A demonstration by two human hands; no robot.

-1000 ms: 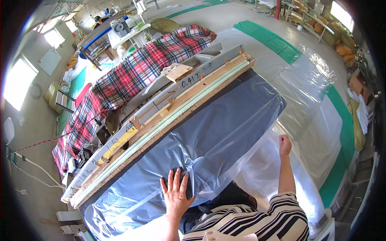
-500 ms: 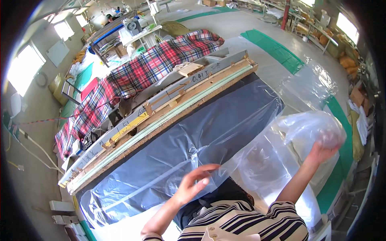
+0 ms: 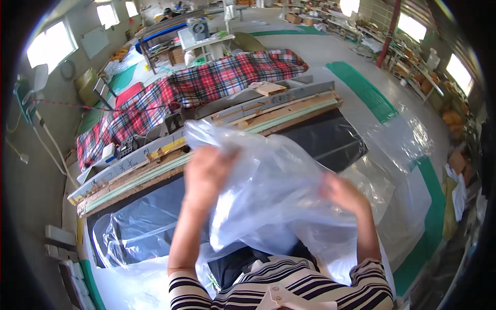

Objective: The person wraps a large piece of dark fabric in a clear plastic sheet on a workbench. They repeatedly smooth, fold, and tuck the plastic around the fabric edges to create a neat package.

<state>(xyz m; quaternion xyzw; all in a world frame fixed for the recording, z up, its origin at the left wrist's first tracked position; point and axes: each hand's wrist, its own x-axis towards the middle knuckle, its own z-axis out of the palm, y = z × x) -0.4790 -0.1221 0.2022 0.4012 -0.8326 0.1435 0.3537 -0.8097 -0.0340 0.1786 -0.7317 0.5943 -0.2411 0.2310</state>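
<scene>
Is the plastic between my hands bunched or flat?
Bunched: the clear plastic shows loose folds between the left hand and right hand.

Mid-frame, the raised, bunched clear plastic [image 3: 263,175] fills the space between the left hand [image 3: 206,170] and the right hand [image 3: 343,192], blocking a straight pass between them. Above it, the pale green strip [image 3: 299,114], wooden boards [image 3: 310,104] and grey beam [image 3: 305,91] form a long barrier slanting from left up toward upper right, topped near upper centre by a wooden block [image 3: 269,89]. The plaid cloth [image 3: 212,80] bulges behind. Passing room lies over the dark sheet [image 3: 336,138] at centre right, between plastic and strip, and at lower left, outside the left forearm [image 3: 185,237].
</scene>
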